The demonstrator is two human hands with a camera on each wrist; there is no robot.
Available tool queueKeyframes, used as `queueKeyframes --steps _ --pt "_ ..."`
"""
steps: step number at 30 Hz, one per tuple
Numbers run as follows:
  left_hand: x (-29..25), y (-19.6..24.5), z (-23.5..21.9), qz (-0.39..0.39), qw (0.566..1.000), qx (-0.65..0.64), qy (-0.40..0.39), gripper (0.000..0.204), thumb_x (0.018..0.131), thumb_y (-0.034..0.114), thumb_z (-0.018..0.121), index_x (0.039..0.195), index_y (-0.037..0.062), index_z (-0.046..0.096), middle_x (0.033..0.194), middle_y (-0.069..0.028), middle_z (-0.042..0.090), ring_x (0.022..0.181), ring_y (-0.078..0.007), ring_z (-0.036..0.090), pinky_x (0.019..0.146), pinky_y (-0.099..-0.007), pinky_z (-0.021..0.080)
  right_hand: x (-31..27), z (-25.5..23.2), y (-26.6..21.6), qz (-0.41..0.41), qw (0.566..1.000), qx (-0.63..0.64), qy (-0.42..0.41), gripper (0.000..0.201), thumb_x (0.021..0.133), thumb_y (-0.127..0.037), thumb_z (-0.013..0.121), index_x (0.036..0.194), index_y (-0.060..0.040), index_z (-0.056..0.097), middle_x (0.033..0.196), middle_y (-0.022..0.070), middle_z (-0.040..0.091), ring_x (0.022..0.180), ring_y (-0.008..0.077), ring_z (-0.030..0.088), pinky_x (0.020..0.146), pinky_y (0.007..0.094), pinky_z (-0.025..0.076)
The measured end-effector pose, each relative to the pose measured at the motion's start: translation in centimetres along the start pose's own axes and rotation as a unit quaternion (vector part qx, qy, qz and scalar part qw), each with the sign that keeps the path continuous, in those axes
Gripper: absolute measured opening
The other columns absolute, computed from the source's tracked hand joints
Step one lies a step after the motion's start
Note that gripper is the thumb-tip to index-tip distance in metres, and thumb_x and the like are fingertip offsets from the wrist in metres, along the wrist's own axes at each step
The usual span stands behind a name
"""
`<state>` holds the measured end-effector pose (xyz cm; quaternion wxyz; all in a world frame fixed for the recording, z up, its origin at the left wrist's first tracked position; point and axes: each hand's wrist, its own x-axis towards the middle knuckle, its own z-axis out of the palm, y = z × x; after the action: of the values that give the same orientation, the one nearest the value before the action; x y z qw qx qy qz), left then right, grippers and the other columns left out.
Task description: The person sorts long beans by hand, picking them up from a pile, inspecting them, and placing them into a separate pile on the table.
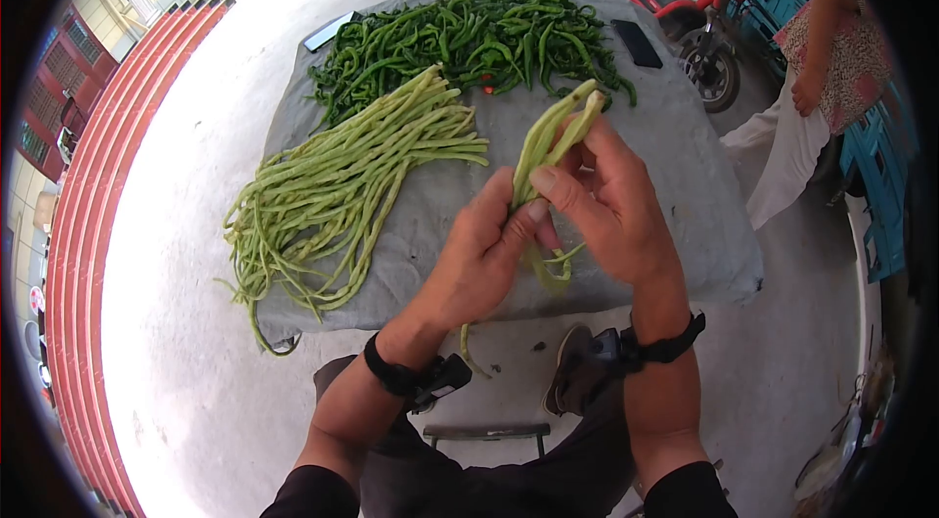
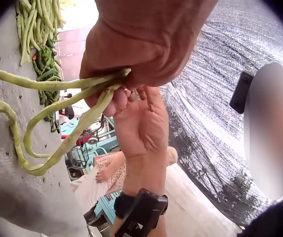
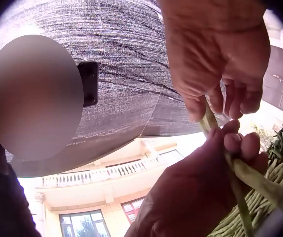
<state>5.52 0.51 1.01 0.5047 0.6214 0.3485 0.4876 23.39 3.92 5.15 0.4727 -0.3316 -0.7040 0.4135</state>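
Several long pale green beans [image 1: 534, 148] are held upright over the table's front half, their ends folded down in a loop. My left hand [image 1: 485, 246] grips them, fingers curled round the strands. Close against it on the right, my right hand [image 1: 614, 203] pinches the beans between thumb and fingers. In the left wrist view the bean strands [image 2: 57, 154] hang out of the left hand [image 2: 136, 49] in curves. The right wrist view has the right hand [image 3: 220, 54] with its fingertips on a bean [image 3: 209, 120], just above the left hand [image 3: 190, 187].
A big pile of long beans [image 1: 333, 180] lies left on the grey-covered table [image 1: 685, 215]. Green peppers [image 1: 421, 39] are heaped behind it, between two phones. A stool stands below the front edge. At right are a person [image 1: 831, 58], a red bike and blue vehicles.
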Motion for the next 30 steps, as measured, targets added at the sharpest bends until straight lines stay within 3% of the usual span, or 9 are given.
queueKeyframes --steps 2,5,8,10,12,14,17,20,30 --pt "0.5 0.8 -1.2 0.023 0.998 -0.047 0.031 0.024 0.115 0.019 0.048 0.127 -0.0004 0.056 0.097 -0.006 0.067 0.092 -0.0139 0.067 0.084 -0.0298 0.053 0.4 -0.2 0.5 -0.039 0.999 -0.027 0.017 0.039 0.098 -0.023 0.076 0.125 -0.0006 0.059 0.118 0.0084 0.064 0.105 0.0145 0.064 0.082 0.0313 0.054" --pt "0.4 2.7 -2.2 0.033 0.986 -0.12 0.107 0.025 0.116 0.021 0.046 0.128 0.0015 0.057 0.097 -0.0061 0.066 0.092 -0.0159 0.069 0.085 -0.0308 0.054 0.5 0.2 1.9 0.033 0.995 0.084 -0.05 0.056 0.093 -0.029 0.082 0.135 -0.0013 0.056 0.133 0.0103 0.06 0.122 0.0193 0.059 0.099 0.0368 0.052" --pt "0.4 4.0 -2.5 0.048 0.97 -0.198 0.134 0.026 0.116 0.022 0.045 0.128 0.002 0.057 0.097 -0.0062 0.065 0.092 -0.0181 0.07 0.086 -0.0321 0.057 -0.1 2.7 4.1 0.036 0.981 0.125 -0.147 0.064 0.091 -0.029 0.084 0.14 -0.0024 0.054 0.133 0.0117 0.061 0.122 0.0203 0.059 0.104 0.038 0.05" --pt "0.3 4.7 -2.6 0.05 0.96 -0.237 0.138 0.027 0.116 0.023 0.045 0.127 0.0018 0.057 0.097 -0.0062 0.065 0.093 -0.0192 0.071 0.086 -0.0333 0.058 -0.4 4.2 3.7 0.009 0.976 0.105 -0.189 0.061 0.09 -0.028 0.086 0.137 -0.002 0.056 0.125 0.0104 0.064 0.116 0.019 0.063 0.101 0.0377 0.052" --pt "0.1 5.2 -2.8 0.042 0.953 -0.259 0.15 0.027 0.116 0.024 0.046 0.126 0.0015 0.057 0.096 -0.0058 0.064 0.092 -0.0202 0.071 0.085 -0.0348 0.059 -0.3 4.7 3.4 0.037 0.965 0.1 -0.241 0.055 0.09 -0.025 0.085 0.133 -0.0013 0.058 0.114 0.0083 0.067 0.105 0.0171 0.065 0.094 0.0363 0.054" --pt "0.1 5.1 -4.0 0.076 0.947 -0.257 0.175 0.028 0.116 0.024 0.046 0.126 0.0008 0.057 0.095 -0.006 0.063 0.091 -0.0204 0.07 0.083 -0.0359 0.059 -0.1 4.8 2.9 0.119 0.941 0.11 -0.296 0.046 0.093 -0.02 0.082 0.128 -0.0002 0.059 0.1 0.0055 0.069 0.091 0.0144 0.068 0.084 0.0337 0.056" --pt "0.1 4.8 -6.8 0.102 0.93 -0.27 0.228 0.028 0.115 0.024 0.047 0.125 -0.0002 0.057 0.094 -0.0059 0.062 0.088 -0.0207 0.069 0.081 -0.0371 0.059 -0.2 4.8 3.1 0.187 0.926 0.196 -0.264 0.03 0.096 -0.004 0.073 0.123 0.0001 0.059 0.091 -0.0003 0.065 0.076 0.0078 0.063 0.071 0.0262 0.052" --pt "-0.1 4.4 -8.8 0.11 0.911 -0.297 0.264 0.028 0.115 0.023 0.047 0.125 -0.002 0.057 0.094 -0.0061 0.061 0.087 -0.0212 0.066 0.081 -0.038 0.057 0.1 3.7 2.1 0.161 0.935 0.172 -0.264 0.024 0.099 -0.003 0.068 0.122 0.0008 0.061 0.088 0.0002 0.065 0.073 0.0067 0.062 0.067 0.0248 0.051" --pt "0.0 2.9 -11.4 0.139 0.875 -0.347 0.308 0.027 0.116 0.021 0.044 0.126 -0.0026 0.053 0.093 -0.0052 0.057 0.087 -0.0194 0.058 0.083 -0.0398 0.052 0.1 0.6 1.8 0.194 0.939 0.135 -0.249 0.021 0.102 -0.012 0.067 0.117 0.0022 0.067 0.082 0.0013 0.067 0.067 0.006 0.058 0.06 0.0244 0.048"
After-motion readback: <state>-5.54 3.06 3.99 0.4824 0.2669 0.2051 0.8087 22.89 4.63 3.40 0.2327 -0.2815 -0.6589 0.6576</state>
